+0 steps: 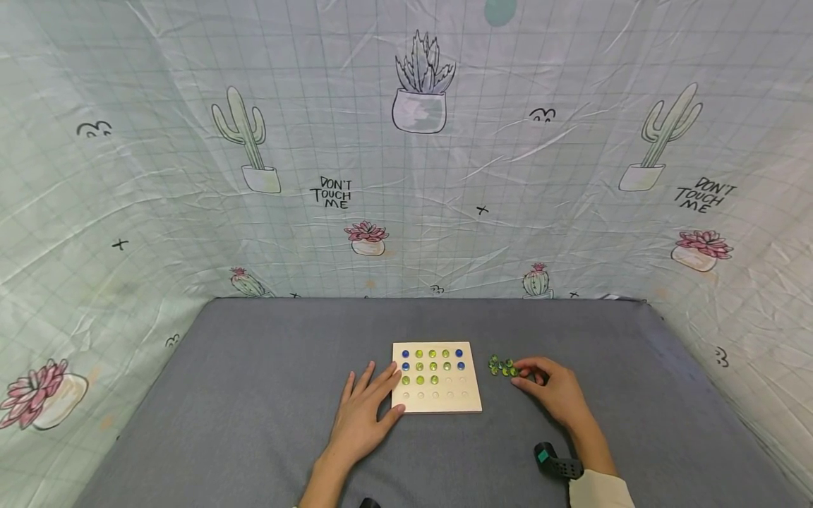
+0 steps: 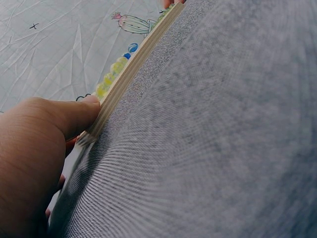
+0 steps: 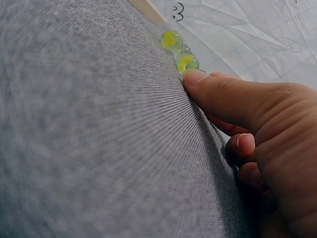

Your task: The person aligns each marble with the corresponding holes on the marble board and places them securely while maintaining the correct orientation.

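A square pale wooden board (image 1: 444, 403) lies on the table with rows of shallow holes. Blue marbles (image 1: 459, 353) and yellow-green marbles (image 1: 433, 366) sit in its upper rows; several holes toward the lower right hold nothing. My left hand (image 1: 363, 420) rests at the board's left edge, fingers spread, its thumb against the near corner. In the left wrist view that thumb touches the board's side (image 2: 131, 74). Right of the board is a small cluster of loose green marbles (image 1: 494, 363). At its right side my right hand (image 1: 559, 391) pinches a green marble (image 3: 188, 62) between thumb and index finger.
A grey cloth (image 1: 267, 395) covers the table. Behind and beside it hangs a pale curtain (image 1: 406, 169) printed with cacti. A black strap with a small device (image 1: 555, 462) is worn on my right wrist.
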Demonstrator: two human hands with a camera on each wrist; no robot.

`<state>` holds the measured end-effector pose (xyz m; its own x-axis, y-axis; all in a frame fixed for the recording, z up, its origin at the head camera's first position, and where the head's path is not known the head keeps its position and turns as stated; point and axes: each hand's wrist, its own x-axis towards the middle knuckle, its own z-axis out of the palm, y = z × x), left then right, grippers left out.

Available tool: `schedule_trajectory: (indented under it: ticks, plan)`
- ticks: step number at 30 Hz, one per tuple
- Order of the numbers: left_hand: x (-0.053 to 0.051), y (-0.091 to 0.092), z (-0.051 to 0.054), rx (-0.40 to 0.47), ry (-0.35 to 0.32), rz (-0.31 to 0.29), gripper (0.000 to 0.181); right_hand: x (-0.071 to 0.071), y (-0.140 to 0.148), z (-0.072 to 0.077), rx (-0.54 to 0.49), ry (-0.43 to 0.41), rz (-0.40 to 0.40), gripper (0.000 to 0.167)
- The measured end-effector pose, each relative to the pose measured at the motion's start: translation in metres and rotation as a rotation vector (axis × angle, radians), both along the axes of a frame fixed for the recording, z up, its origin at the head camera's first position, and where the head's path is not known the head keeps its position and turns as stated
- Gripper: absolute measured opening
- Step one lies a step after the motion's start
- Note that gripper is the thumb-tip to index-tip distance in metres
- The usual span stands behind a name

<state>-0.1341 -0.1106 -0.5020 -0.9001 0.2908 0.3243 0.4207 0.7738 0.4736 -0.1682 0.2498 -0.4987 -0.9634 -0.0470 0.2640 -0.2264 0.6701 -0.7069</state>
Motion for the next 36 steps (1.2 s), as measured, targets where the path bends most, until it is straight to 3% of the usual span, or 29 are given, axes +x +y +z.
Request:
schedule_trajectory:
  ticks: [11, 24, 36]
  plan:
    - [-0.0014, -0.0016, 0.0010, 0.015, 0.008, -0.009, 0.057, 0.0010, -0.0021, 0.0032, -0.002, -0.011, 0.003, 0.020]
    - [-0.0036, -0.0019, 0.0003, 0.030, 0.086, -0.021, 0.056, 0.0013, -0.0028, 0.0049, 0.006, -0.029, 0.005, 0.020]
    - [-0.0062, -0.0049, 0.0011, 0.016, 0.054, -0.027, 0.055, -0.0001, -0.0048, 0.0061, -0.001, -0.048, -0.007, 0.021]
